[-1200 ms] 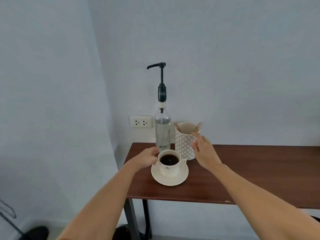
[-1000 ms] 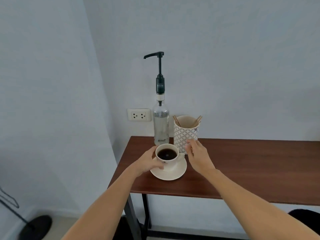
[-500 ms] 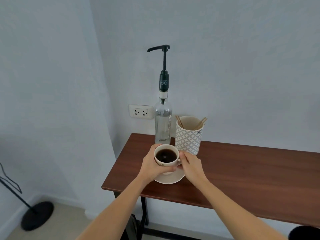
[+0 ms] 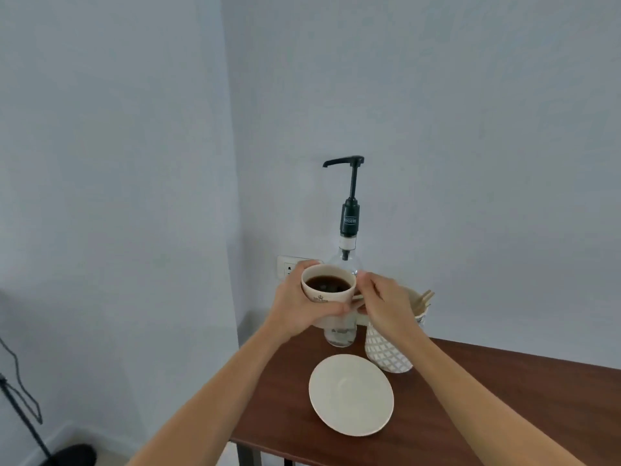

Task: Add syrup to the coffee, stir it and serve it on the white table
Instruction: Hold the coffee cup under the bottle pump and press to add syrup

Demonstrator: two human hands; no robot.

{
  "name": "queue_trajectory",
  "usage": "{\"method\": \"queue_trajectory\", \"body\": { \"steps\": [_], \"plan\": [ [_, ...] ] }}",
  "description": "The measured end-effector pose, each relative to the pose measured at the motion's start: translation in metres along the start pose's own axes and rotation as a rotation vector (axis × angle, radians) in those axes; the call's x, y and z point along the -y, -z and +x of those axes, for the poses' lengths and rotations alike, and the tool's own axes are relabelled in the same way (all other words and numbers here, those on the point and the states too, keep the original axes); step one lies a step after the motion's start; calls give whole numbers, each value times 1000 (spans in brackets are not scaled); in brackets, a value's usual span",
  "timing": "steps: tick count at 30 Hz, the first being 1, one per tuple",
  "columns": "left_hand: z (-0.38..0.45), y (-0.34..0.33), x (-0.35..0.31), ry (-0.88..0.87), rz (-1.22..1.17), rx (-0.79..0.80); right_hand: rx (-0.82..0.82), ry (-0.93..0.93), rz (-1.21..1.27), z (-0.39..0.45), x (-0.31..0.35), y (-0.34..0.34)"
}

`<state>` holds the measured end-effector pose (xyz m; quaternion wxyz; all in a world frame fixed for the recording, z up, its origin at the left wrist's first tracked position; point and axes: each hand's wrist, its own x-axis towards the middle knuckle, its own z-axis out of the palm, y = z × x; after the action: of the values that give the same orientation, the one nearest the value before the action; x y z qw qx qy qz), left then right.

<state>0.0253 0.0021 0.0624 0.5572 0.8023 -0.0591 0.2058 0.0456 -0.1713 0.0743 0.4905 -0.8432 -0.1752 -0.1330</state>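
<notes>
Aloft before the syrup bottle [image 4: 339,334], whose pump collar reads TEISSEIRE, the coffee cup [image 4: 327,290] is gripped by both hands: left [image 4: 299,309] wrapping it, right [image 4: 384,306] pinching its handle side. Below, the bare saucer [image 4: 351,393] sits near the counter [image 4: 504,415] edge.

One view only, from a camera worn on the person's head. It looks forward and slightly down into a room corner where two pale walls meet. Wide-angle lens; straight lines bend toward the frame edges. Both forearms enter from the bottom edge and reach away from the lens. The left hand [image 4: 295,311] and right hand [image 4: 386,306] sit near frame centre, close to the camera. The brown surface [image 4: 504,408] fills the lower right, its left front corner in view, right end cut off. Floor shows at lower left. No second view to compare.
</notes>
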Motion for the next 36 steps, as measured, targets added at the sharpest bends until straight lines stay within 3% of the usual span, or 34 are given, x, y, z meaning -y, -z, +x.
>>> {"method": "queue_trajectory", "body": {
  "steps": [8, 14, 22, 36],
  "plan": [
    [71, 43, -38, 35, -87, 16, -378, 41, 56, 106, 86, 24],
    [111, 54, -54, 34, -116, 49, -350, -151, 292, 160, 109, 18],
    [138, 48, -69, 29, -146, 86, -449, -173, 534, 173, 110, 1],
    [151, 52, -67, 58, -176, 119, -446, -113, 480, 177, 105, -6]
  ]
}}
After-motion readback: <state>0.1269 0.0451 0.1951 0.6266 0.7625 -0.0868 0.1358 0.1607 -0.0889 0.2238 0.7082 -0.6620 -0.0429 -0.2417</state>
